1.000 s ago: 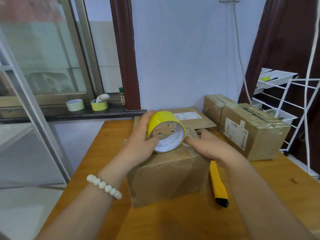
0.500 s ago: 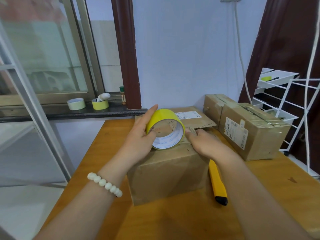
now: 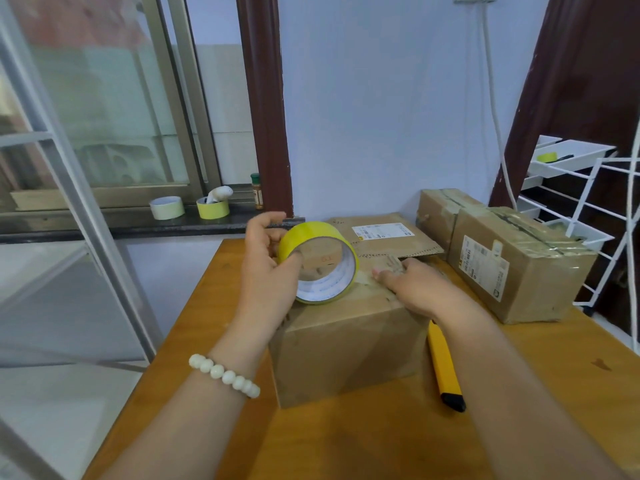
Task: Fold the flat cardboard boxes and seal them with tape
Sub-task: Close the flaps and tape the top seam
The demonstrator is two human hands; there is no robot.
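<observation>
**Desk:** What is at centre frame?

**Photographer:** A person's left hand [image 3: 266, 268] grips a yellow tape roll [image 3: 311, 233], thumb inside the core and fingers curled over the outer band. The roll is tilted, its lower edge at the top of a brown cardboard box [image 3: 346, 344] standing on a wooden table [image 3: 381, 441].

**Desk:** And the other hand?

**Photographer:** The right hand [image 3: 419, 289] lies on the box top just right of the roll, fingers extended and pressing down, grasping nothing.

**Desk:** Surroundings?

**Photographer:** A yellow utility knife [image 3: 443, 368] lies on the table beside the box, lower right. Behind the box is a flat cardboard sheet [image 3: 381, 237] with a label. Right of frame stand two taped boxes [image 3: 512, 271].
</observation>
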